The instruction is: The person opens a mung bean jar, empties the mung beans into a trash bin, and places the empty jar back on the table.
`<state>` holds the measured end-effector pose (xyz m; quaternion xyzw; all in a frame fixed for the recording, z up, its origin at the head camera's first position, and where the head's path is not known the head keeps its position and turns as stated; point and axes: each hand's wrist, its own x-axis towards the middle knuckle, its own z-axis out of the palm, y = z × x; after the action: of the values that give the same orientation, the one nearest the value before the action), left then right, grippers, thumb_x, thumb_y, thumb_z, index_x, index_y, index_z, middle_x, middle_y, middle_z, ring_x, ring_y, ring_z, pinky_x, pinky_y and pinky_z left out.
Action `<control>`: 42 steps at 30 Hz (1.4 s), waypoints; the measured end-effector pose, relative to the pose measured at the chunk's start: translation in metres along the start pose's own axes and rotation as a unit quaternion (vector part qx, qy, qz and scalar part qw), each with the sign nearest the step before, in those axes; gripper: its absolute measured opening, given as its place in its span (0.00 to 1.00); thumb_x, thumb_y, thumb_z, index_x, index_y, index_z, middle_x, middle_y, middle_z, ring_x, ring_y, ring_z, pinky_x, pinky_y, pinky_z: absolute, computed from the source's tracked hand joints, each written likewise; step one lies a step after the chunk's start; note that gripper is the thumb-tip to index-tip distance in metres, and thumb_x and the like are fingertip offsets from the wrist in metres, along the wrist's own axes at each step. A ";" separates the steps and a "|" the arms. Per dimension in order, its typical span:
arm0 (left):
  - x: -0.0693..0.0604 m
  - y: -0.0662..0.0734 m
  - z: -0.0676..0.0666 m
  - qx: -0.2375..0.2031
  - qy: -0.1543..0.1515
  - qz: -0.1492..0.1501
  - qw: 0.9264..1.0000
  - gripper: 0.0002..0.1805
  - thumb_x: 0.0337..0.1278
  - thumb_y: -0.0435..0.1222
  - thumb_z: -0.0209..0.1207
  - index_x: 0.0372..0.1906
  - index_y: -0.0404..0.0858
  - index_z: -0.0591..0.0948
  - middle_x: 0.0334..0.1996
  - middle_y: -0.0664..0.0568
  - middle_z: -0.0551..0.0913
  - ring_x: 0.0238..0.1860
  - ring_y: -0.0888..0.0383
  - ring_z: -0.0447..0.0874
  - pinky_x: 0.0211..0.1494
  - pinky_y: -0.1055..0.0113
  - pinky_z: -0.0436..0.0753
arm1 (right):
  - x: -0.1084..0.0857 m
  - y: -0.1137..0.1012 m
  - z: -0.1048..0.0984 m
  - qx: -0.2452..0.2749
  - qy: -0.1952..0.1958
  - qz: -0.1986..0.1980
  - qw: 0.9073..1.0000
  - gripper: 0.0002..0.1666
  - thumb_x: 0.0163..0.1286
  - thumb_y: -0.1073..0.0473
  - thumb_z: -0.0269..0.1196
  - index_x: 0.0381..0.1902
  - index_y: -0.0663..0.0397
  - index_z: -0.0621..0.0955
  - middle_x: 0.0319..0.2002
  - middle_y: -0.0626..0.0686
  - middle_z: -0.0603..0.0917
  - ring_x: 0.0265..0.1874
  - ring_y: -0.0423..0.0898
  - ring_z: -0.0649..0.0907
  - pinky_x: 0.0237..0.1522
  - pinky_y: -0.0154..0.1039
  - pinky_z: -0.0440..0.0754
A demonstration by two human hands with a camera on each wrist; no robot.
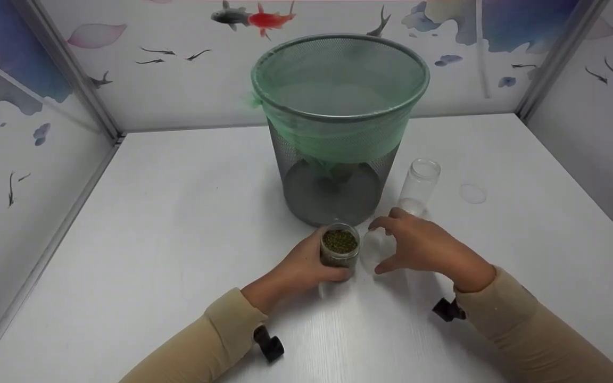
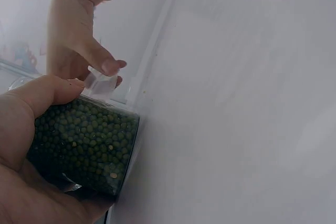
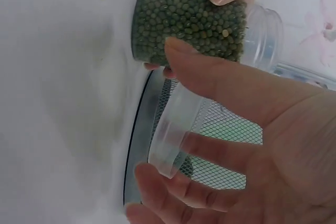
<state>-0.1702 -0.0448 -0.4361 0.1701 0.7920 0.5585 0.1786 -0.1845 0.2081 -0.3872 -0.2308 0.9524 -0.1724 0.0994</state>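
Observation:
My left hand [image 1: 306, 264] grips a clear jar [image 2: 86, 145] filled most of the way with green mung beans [image 1: 339, 242]. The jar stands upright on the table with its mouth uncovered. Just to its right, my right hand [image 1: 426, 247] holds a clear plastic lid [image 3: 178, 129] between thumb and fingers. In the right wrist view the thumb hides part of that lid. It is apart from the jar's mouth, tilted on edge beside the jar.
A mesh wastebasket [image 1: 333, 191] lined with a green bag [image 1: 338, 141] stands behind the hands. An empty clear jar [image 1: 418, 183] stands right of it, and another clear round lid [image 1: 472, 194] lies farther right. Printed panels wall the white table [image 1: 141, 223].

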 end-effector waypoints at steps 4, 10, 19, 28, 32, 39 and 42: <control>0.000 -0.001 0.000 0.000 0.002 0.006 1.000 0.50 0.51 0.34 0.78 0.79 0.42 0.67 0.65 0.54 0.78 0.67 0.56 0.75 0.73 0.54 0.71 | 0.002 0.006 0.007 -0.050 -0.004 0.016 0.999 0.45 0.45 0.48 0.88 0.61 0.55 0.84 0.47 0.58 0.79 0.33 0.51 0.80 0.36 0.53 0.82; 0.000 0.000 0.000 0.012 -0.001 -0.002 1.000 0.50 0.53 0.36 0.78 0.80 0.42 0.65 0.66 0.53 0.78 0.68 0.55 0.74 0.74 0.53 0.70 | 0.003 0.006 0.011 -0.072 -0.019 0.018 0.997 0.46 0.45 0.47 0.87 0.61 0.55 0.84 0.45 0.57 0.80 0.34 0.51 0.80 0.37 0.54 0.83; 0.000 0.001 0.000 0.020 0.004 -0.010 1.000 0.52 0.52 0.37 0.79 0.81 0.42 0.65 0.66 0.53 0.78 0.68 0.54 0.74 0.75 0.52 0.69 | 0.004 0.002 0.010 -0.072 -0.036 0.030 0.996 0.47 0.45 0.49 0.88 0.62 0.58 0.82 0.46 0.58 0.81 0.38 0.54 0.83 0.42 0.56 0.84; 0.000 0.001 0.000 0.016 0.005 -0.009 1.000 0.51 0.52 0.36 0.78 0.81 0.42 0.64 0.66 0.52 0.78 0.68 0.54 0.74 0.75 0.52 0.69 | 0.002 0.001 0.009 -0.077 -0.036 0.025 0.996 0.48 0.45 0.49 0.88 0.63 0.58 0.82 0.46 0.57 0.82 0.38 0.54 0.83 0.42 0.57 0.84; 0.000 0.000 0.000 0.017 0.007 -0.009 1.000 0.51 0.51 0.36 0.79 0.80 0.42 0.65 0.66 0.53 0.78 0.68 0.54 0.74 0.75 0.52 0.70 | -0.003 0.001 0.001 -0.089 -0.012 0.012 0.996 0.49 0.46 0.43 0.87 0.63 0.57 0.82 0.46 0.56 0.83 0.37 0.53 0.84 0.38 0.56 0.83; -0.001 -0.002 -0.001 0.014 0.002 -0.007 1.000 0.51 0.52 0.36 0.79 0.80 0.42 0.65 0.67 0.51 0.78 0.70 0.53 0.74 0.75 0.51 0.70 | -0.006 -0.003 -0.032 -0.052 0.254 -0.034 0.965 0.19 0.65 0.54 0.79 0.49 0.58 0.88 0.39 0.56 0.88 0.34 0.53 0.88 0.33 0.51 0.85; -0.001 -0.003 -0.001 0.015 0.002 -0.006 1.000 0.51 0.52 0.36 0.79 0.80 0.41 0.65 0.68 0.50 0.77 0.70 0.52 0.73 0.76 0.51 0.69 | -0.001 -0.010 -0.047 -0.016 0.428 -0.068 0.901 0.15 0.68 0.63 0.75 0.51 0.60 0.87 0.43 0.59 0.87 0.40 0.53 0.88 0.37 0.49 0.85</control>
<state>-0.1702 -0.0470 -0.4389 0.1666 0.8016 0.5459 0.1782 -0.1925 0.2135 -0.3402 -0.2004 0.8877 -0.2457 -0.3337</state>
